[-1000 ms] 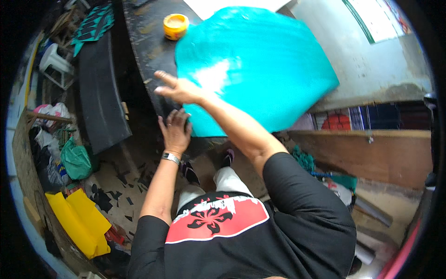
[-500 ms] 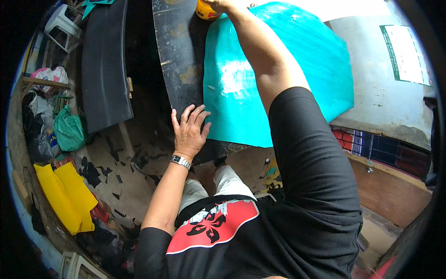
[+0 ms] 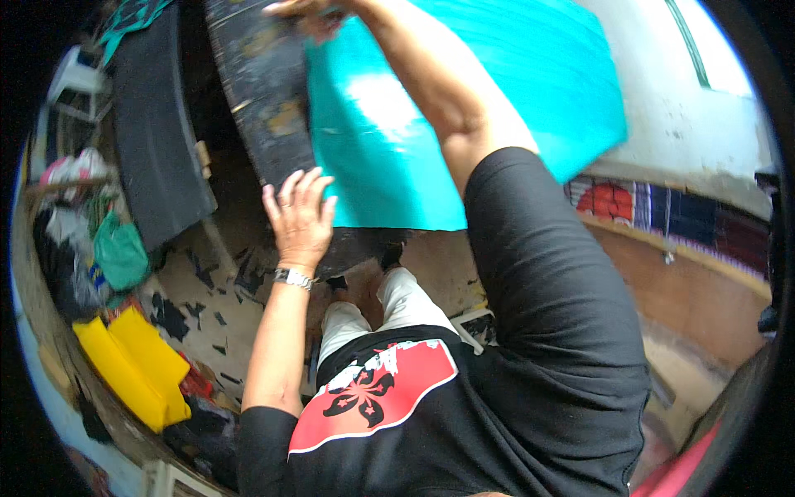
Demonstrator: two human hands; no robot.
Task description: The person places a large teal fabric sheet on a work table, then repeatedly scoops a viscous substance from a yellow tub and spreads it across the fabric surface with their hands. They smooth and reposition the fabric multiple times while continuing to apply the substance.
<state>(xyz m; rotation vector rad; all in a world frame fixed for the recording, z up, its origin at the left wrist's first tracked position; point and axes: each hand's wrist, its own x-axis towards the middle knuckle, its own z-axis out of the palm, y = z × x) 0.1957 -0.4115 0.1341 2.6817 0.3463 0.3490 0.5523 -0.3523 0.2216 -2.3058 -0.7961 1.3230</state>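
Observation:
A large glossy teal sheet lies on a worn black worktable in front of me. My left hand, with a metal watch at the wrist, rests flat with fingers spread on the table's near edge, just beside the sheet's left lower corner. My right arm stretches across the sheet to its far left corner. There my right hand is blurred at the top edge of the picture, and whether it holds anything cannot be made out.
A long black panel leans left of the table. Yellow bags, a green bag and dark scraps litter the floor at the left. A pale wall and a low brown ledge stand at the right.
My right hand has reached from the sheet's near left part to the table's far end, where a small orange tub stood. My left hand stayed flat on the table's near edge.

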